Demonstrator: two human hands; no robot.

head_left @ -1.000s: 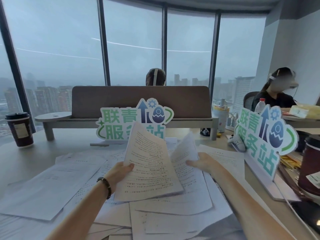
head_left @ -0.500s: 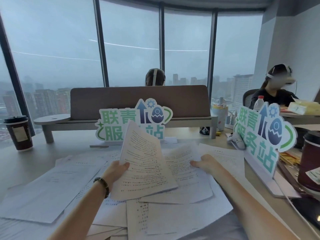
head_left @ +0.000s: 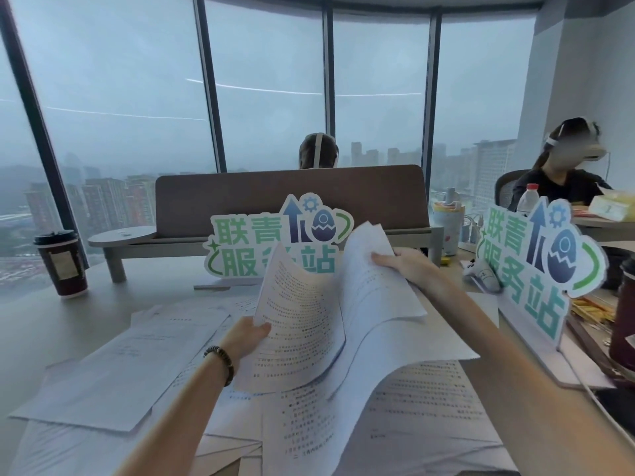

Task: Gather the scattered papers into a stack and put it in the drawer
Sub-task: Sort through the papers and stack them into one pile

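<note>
Printed white papers lie scattered over the desk [head_left: 41, 324] in front of me. My left hand [head_left: 245, 340] pinches the left edge of a raised sheaf of papers [head_left: 302, 321], thumb on top. My right hand [head_left: 409, 267] grips the far edge of several more sheets [head_left: 374, 297] and holds them lifted, so they curl up off the pile. Loose papers [head_left: 113, 372] stay flat at the left, and others [head_left: 422, 403] lie under the lifted ones. No drawer is in view.
Two green standing signs, one [head_left: 278, 235] at centre back and one [head_left: 536, 259] at the right, stand behind the papers. A lidded coffee cup [head_left: 61, 264] stands far left, another cup [head_left: 623, 314] at the right edge. A brown divider [head_left: 288, 197] and two seated people lie beyond.
My right hand has risen and pulled its sheets up off the desk toward the sheaf in my left hand. The left hand keeps its hold in much the same place.
</note>
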